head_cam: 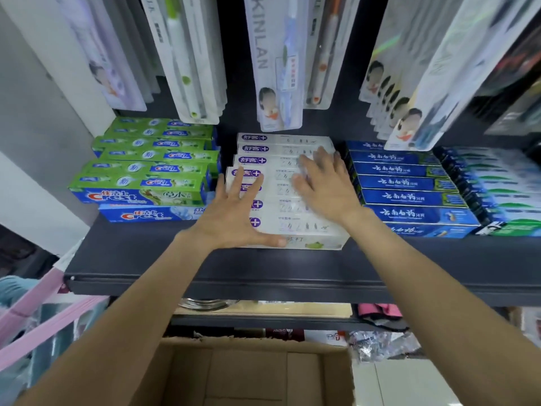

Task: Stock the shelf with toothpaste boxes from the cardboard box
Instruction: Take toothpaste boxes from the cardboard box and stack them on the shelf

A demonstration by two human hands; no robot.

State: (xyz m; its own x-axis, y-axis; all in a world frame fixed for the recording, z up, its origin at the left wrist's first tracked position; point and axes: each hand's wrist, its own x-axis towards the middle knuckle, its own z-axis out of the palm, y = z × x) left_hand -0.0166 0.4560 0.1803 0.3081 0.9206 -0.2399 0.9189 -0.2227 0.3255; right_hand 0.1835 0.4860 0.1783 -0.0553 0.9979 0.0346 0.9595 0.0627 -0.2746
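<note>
Both hands are lying flat, fingers spread, gripping nothing: left hand [234, 209] and right hand [323, 186] are pressing on the white toothpaste boxes [288, 210] stacked mid-shelf [205, 268]. Likely light, stiff, slick card that is crushable, so I'm suggesting pinching the long sides. Cardboard box [248, 373] is showing no stock.

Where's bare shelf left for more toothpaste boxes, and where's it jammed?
Free: the dark shelf's front strip, bare ahead of all the rows, widest below the green-and-blue Crest boxes. A narrow dark gap separates those from the white purple-logo boxes. Crowded: the white stack butts against the dark blue boxes, with the left hand and right hand spread flat on it.
</note>
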